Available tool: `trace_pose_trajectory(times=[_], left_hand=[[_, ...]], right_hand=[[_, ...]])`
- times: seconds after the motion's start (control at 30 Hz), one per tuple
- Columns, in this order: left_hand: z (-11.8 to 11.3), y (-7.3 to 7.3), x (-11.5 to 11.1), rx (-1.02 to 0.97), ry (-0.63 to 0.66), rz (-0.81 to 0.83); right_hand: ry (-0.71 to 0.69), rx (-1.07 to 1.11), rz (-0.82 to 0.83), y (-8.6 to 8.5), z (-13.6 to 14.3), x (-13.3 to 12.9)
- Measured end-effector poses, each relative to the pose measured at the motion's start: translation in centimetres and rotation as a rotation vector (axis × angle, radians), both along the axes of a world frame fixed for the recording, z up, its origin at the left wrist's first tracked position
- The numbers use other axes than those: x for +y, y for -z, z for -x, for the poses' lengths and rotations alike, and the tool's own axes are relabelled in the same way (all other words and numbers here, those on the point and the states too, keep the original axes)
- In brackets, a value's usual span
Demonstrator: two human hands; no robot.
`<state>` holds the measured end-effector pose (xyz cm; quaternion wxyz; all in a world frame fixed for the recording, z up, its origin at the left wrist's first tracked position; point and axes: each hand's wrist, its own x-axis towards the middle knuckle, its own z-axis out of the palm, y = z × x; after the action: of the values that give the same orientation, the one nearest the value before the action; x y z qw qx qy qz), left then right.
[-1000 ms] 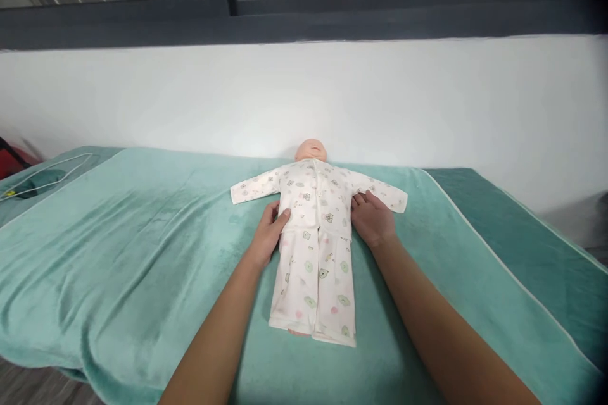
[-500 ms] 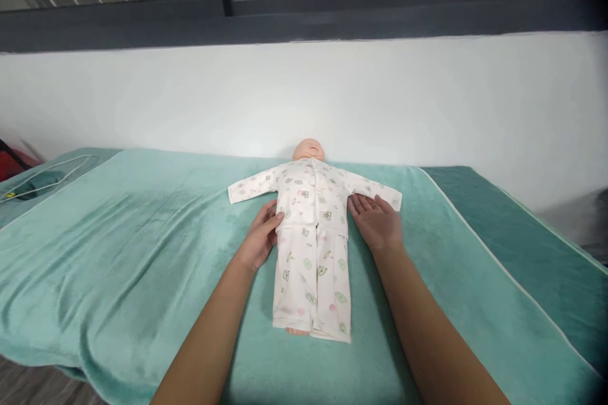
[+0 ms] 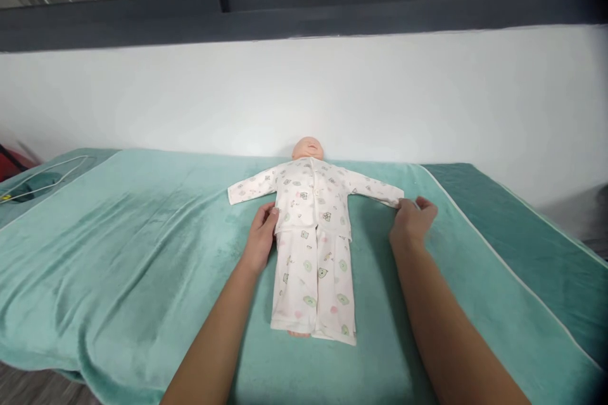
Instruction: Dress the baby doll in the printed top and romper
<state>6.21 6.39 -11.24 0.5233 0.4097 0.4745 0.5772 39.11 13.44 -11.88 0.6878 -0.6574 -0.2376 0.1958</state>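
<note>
A baby doll (image 3: 308, 147) lies on its back, dressed in a white printed baby shirt (image 3: 297, 193) and matching pants (image 3: 294, 278). Both sleeves stretch out sideways, and a bit of foot shows below one pant leg. My left hand (image 3: 260, 235) is at the left side of the shirt, thumb on its edge and fingers closed against it, partly hidden. At the end of the right sleeve (image 3: 375, 188), my right hand (image 3: 412, 220) pinches the cuff between thumb and fingers.
A green blanket (image 3: 142, 253) covers the bed, with a darker green cover (image 3: 513, 234) at the right. White wall (image 3: 304, 88) and a dark window frame (image 3: 304, 16) stand behind. A pale cord (image 3: 71, 161) and a red item (image 3: 12, 164) lie at far left.
My right hand has moved outward from beside the shirt's body to the sleeve cuff, closing from an open palm into a pinch. My left hand stays at the shirt's side.
</note>
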Motion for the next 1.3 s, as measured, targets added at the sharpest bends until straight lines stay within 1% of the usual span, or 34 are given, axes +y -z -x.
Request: trace_pose_trajectory(times=[0.03,0.1,0.17,0.23,0.27,0.33,0.43,0.53,0.6,0.63,0.73,0.8,0.87,0.97,1.07,1.13,1.2,1.23,1.3], left_hand=[[0.1,0.1,0.1,-0.015,-0.011,0.012],[0.2,0.2,0.3,-0.035,-0.038,0.026],[0.2,0.3,0.4,-0.04,-0.069,0.033],[0.2,0.2,0.5,-0.037,-0.084,0.044],[0.1,0.2,0.5,-0.033,-0.083,0.047],[0.1,0.1,0.5,-0.02,-0.075,0.045],[0.0,0.0,0.4,-0.001,-0.065,0.034],[0.0,0.1,0.3,-0.001,-0.071,0.03],[0.0,0.1,0.3,-0.007,-0.071,0.031],[-0.1,0.0,0.3,-0.007,-0.068,0.033],[0.0,0.0,0.3,0.001,-0.065,0.032],[0.0,-0.1,0.3,0.002,-0.075,0.032],[-0.1,0.0,0.3,-0.003,-0.078,0.032],[-0.1,0.1,0.4,0.013,-0.097,0.017],[-0.2,0.0,0.2,0.042,-0.169,0.008],[0.1,-0.2,-0.6,0.029,-0.212,-0.006],[0.8,-0.4,-2.3,0.014,-0.254,-0.033],[1.3,-0.4,-3.5,0.019,-0.279,-0.043],[2.7,-0.2,-6.8,0.051,-0.328,-0.042]], right_hand=[[0.019,-0.076,0.06,-0.2,-1.1,0.2],[0.003,-0.209,0.18,-0.8,-3.0,0.3],[-0.062,-0.312,0.27,-1.2,-4.5,0.2],[-0.134,-0.401,0.325,-1.2,-5.4,0.2],[-0.177,-0.439,0.329,-1.1,-5.6,0.3],[-0.275,-0.472,0.274,-0.5,-5.8,0.8],[-0.383,-0.424,0.101,0.2,-5.9,1.8],[-0.371,-0.423,-0.019,0.6,-6.1,2.4],[-0.327,-0.468,-0.023,0.6,-6.3,2.4],[-0.304,-0.518,0.018,0.7,-6.4,2.3],[-0.254,-0.712,0.213,0.8,-6.5,2.1],[-0.241,-0.777,0.28,0.7,-6.4,1.9],[-0.213,-0.792,0.265,0.5,-6.1,1.6],[-0.184,-0.849,0.192,0.0,-5.4,0.9],[-0.231,-0.932,0.11,-0.5,-4.5,0.2],[-0.274,-0.985,0.073,-0.7,-4.0,-0.1],[-0.306,-1.032,0.045,-0.8,-3.7,-0.3],[-0.309,-1.049,0.033,-0.8,-3.6,-0.3],[-0.301,-1.073,0.01,-0.9,-3.7,-0.2]])
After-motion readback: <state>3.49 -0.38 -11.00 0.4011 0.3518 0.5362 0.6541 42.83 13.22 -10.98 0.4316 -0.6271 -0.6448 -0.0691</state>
